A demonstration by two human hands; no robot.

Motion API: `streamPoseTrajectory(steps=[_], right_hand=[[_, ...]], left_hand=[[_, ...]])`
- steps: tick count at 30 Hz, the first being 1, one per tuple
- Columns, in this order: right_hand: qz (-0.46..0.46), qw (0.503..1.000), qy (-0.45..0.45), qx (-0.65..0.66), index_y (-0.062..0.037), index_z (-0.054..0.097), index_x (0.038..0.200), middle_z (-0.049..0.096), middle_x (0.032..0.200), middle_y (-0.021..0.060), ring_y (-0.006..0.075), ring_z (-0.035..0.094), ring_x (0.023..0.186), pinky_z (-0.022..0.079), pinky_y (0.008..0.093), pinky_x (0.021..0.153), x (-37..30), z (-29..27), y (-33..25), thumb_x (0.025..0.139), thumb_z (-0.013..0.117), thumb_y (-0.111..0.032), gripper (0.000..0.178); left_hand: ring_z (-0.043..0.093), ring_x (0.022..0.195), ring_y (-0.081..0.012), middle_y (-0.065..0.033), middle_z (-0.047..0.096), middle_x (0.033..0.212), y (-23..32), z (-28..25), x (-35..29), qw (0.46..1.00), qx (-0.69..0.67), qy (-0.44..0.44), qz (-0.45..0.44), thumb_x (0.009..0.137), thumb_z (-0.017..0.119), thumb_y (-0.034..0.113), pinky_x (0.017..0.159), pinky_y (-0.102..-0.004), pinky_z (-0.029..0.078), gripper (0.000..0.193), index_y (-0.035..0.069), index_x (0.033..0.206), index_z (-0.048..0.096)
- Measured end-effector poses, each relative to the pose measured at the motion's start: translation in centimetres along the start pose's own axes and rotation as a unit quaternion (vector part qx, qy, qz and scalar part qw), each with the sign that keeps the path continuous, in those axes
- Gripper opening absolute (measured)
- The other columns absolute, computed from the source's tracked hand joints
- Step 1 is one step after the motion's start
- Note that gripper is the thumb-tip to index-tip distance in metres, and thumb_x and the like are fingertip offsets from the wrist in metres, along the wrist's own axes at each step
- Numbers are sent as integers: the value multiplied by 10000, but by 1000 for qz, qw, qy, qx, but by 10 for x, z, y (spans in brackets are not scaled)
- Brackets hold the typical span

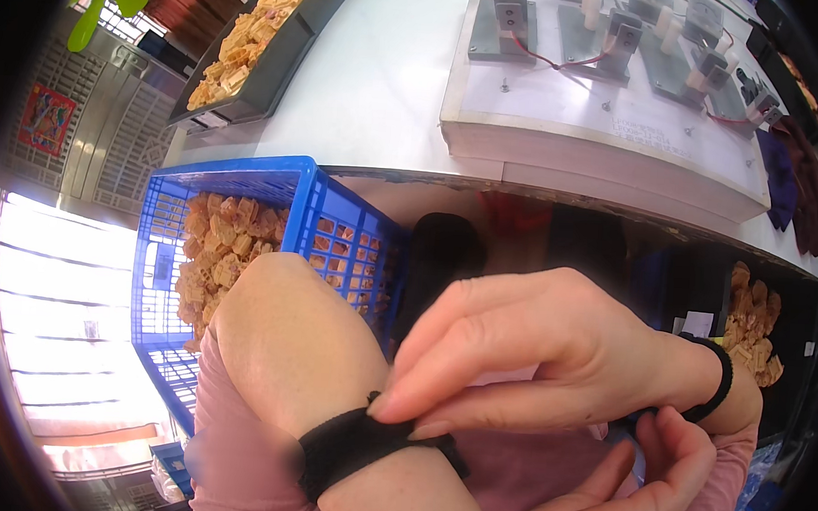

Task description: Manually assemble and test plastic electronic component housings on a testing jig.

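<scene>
The right hand point(552, 346) pinches the upper edge of a black strap point(362, 452) between thumb and fingertips, the grip narrow and closed on the fabric. The strap wraps around the left forearm point(279, 350), which crosses in front of the body, and a short end of it sticks out just beside the right thumb. The left hand point(642, 494) is lower down, palm partly up, fingers curled and thumb set apart; whether its fingertips touch the dark thing behind them I cannot tell. A second black band point(721, 388) circles the right wrist. Both arms come out of pink sleeves point(716, 480).

Beyond the left elbow, a blue plastic crate point(238, 168) stands against the near edge of the desk point(371, 96), close to its left corner, with tan pieces point(225, 237) inside. On the desk, along the left edge, lies a dark grey tray point(295, 51) heaped with similar pieces. Toward the right, a white block point(599, 150) sits by the near edge, carrying metal fixtures point(509, 25) joined by red wires point(548, 66). Purple cloth point(774, 177) and brown cloth point(801, 184) hang at the right edge; below, more tan pieces point(753, 311) show behind the right wrist.
</scene>
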State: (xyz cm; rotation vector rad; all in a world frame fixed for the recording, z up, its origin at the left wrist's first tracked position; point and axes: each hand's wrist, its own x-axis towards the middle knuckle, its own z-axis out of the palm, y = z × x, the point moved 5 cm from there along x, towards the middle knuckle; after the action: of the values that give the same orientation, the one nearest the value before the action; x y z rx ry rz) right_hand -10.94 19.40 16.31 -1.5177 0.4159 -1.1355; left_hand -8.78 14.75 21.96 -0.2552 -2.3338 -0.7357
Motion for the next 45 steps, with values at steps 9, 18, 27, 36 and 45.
streamPoseTrajectory(steps=[9,18,27,36,45], right_hand=[[-24,998,43,-40,-16,634,1229,628,1165,129,216,614,1088,492,324,943,-16,-1,0,938,613,-56,295],[195,976,97,-8,6,577,1259,616,1146,53,135,539,987,443,281,871,-5,-21,17,995,527,-147,309],[157,980,124,12,70,445,1328,597,1215,133,169,566,1122,470,307,957,31,-33,32,864,755,-309,674],[97,981,166,10,75,496,1310,601,1190,136,184,570,1106,444,293,942,54,-65,49,959,539,-550,718],[89,963,159,197,6,342,1468,526,1356,152,223,511,1252,401,412,1057,48,-58,58,987,463,-566,757]], left_hand=[[666,868,-208,-108,690,877,-7,-4,20,998,-53,21,-33,860,629,135,800,-328,532,219,4,1033,659],[667,868,-195,-98,693,873,-4,-18,52,996,-65,36,-43,865,629,137,795,-319,529,222,11,1045,658],[653,826,-127,-51,701,902,-90,-24,39,973,15,187,-135,904,649,58,786,-269,523,234,47,1136,680],[620,870,-116,-43,692,977,-112,-80,35,932,17,311,-184,926,633,117,771,-263,495,271,68,1192,650],[586,993,-139,-34,623,1137,-180,-106,5,727,-332,528,-288,937,589,83,843,-261,462,329,110,1264,562]])
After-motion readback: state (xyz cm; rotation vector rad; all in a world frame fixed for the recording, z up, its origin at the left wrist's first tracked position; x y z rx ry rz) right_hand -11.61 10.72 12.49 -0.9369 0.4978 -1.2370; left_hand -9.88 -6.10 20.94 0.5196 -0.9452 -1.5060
